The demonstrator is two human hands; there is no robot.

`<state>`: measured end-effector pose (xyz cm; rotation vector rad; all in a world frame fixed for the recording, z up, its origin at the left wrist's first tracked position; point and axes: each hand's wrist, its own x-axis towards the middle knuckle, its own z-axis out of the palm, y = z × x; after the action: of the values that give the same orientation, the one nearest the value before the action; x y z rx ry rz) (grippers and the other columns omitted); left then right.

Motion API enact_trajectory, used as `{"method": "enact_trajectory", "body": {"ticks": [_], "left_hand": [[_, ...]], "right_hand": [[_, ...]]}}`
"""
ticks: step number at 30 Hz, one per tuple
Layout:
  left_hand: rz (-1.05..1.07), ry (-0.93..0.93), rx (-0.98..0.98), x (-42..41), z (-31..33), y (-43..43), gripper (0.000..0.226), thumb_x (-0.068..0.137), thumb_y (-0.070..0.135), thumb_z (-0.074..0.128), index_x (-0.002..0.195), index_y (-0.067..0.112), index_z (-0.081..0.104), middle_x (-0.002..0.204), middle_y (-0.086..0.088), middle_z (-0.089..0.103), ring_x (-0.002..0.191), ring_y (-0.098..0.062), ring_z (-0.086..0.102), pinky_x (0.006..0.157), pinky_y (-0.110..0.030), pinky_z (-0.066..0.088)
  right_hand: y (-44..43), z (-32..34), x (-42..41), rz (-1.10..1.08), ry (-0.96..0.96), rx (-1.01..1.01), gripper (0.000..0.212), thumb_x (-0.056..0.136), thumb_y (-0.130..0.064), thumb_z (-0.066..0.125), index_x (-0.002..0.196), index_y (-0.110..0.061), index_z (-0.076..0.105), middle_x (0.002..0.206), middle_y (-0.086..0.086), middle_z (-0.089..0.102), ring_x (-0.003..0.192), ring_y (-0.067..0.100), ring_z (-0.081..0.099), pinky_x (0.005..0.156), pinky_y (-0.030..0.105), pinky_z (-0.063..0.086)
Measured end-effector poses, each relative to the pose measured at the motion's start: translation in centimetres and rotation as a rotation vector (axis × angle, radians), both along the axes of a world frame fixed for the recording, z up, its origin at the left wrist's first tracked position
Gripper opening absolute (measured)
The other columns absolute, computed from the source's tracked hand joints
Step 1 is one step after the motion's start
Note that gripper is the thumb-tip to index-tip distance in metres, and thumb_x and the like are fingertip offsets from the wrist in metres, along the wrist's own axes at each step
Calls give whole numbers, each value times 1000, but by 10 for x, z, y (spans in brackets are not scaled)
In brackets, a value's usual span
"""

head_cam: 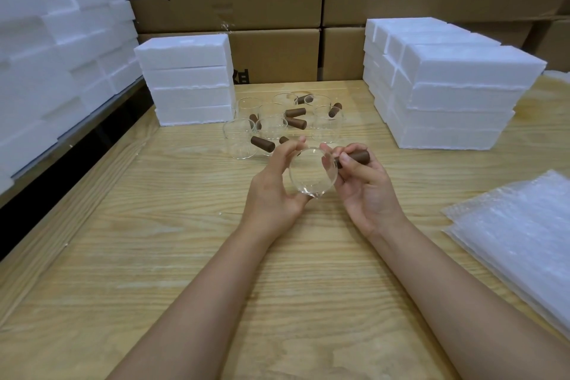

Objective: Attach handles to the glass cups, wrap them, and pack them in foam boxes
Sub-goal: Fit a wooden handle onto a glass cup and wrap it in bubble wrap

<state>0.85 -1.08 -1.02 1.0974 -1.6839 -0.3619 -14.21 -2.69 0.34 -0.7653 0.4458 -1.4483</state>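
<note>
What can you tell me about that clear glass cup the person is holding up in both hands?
The clear round glass cup is small, thin-walled and see-through, with a little pouring lip at its lower edge. It is tipped on its side, its round opening or base facing the camera, above the pale wooden table. The left hand grips its left rim; the right hand holds a brown cylindrical handle against its right side.

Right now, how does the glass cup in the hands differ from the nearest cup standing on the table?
The held glass cup is lifted and tipped on its side; the nearest table cup stands upright on the wooden table. The held cup's brown handle is gripped by the right hand, with the left hand holding the glass; the handle by the table cup is untouched. Both are clear glass with brown handles.
</note>
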Motion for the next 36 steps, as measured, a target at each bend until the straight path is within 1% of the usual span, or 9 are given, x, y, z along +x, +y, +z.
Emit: {"method": "enact_trajectory", "body": {"ticks": [6, 13, 20, 22, 24, 27, 29, 33, 36], "left_hand": [[-15, -11, 39, -1, -1, 1, 78, 65, 15, 85, 134, 22, 49, 127, 14, 57, 112, -11, 59, 97, -26, 48], [-30, 70, 235, -1, 2, 0, 85, 71, 19, 85, 141, 29, 40, 130, 5, 58, 113, -7, 58, 96, -17, 46], [0, 71, 412, 2, -2, -10, 75, 70, 17, 85, 132, 30, 44, 112, 4, 61, 104, -7, 58, 83, -10, 41], [18, 51, 427, 1, -4, -12, 76, 70, 17, 85, 132, 31, 43, 112, 5, 61, 103, -7, 57, 82, -13, 40], [31, 38, 430, 2, -5, -14, 77, 70, 17, 84, 134, 32, 43, 115, 4, 62, 105, -11, 57, 86, -20, 41], [44, 23, 433, 3, -5, -14, 78, 70, 17, 84, 135, 32, 43, 115, 2, 62, 105, -13, 58, 90, -24, 42], [48, 13, 435, 3, -5, -14, 78, 70, 17, 84, 135, 32, 43, 115, 1, 62, 106, -14, 58, 92, -25, 43], [49, 16, 439, 3, -4, -13, 78, 70, 17, 84, 135, 32, 43, 116, 1, 62, 105, -13, 57, 92, -25, 43], [43, 39, 442, 2, -3, -12, 77, 69, 16, 83, 134, 31, 44, 119, 4, 60, 100, -6, 57, 89, -17, 42]], "right_hand": [[0, -1, 2, -97, 54, 62, 16, 77, -1, 61, 86, -10, 53, 81, 5, 55, 99, 31, 66, 96, 43, 50], [-2, -5, 8, -366, 444, -8, 10, 91, -9, 60, 89, -15, 53, 74, -2, 61, 90, 33, 69, 75, 41, 58], [-5, -14, 10, -498, 841, -60, 19, 91, -14, 60, 81, -27, 50, 81, 0, 64, 85, 26, 65, 81, 49, 55], [-6, -16, 11, -523, 926, -74, 18, 91, -17, 59, 81, -27, 49, 85, 3, 64, 86, 24, 64, 82, 36, 54], [-6, -18, 11, -545, 1017, -74, 13, 92, -20, 58, 84, -25, 49, 85, -2, 63, 83, 17, 62, 70, 9, 45], [-5, -18, 11, -582, 1131, -84, 9, 94, -22, 55, 89, -19, 48, 87, -5, 60, 81, 10, 56, 61, 3, 36], [-3, -15, 10, -575, 1180, -89, 9, 94, -22, 55, 91, -17, 48, 91, -3, 61, 87, 14, 57, 64, 8, 36], [4, -9, 7, -590, 1315, -107, 24, 95, -24, 54, 113, -9, 51, 115, 7, 58, 115, 26, 50, 98, 34, 38], [11, 17, -9, -692, 1384, -256, 23, 95, -25, 52, 116, -16, 53, 119, 4, 57, 113, 23, 51, 91, 31, 38]]}}
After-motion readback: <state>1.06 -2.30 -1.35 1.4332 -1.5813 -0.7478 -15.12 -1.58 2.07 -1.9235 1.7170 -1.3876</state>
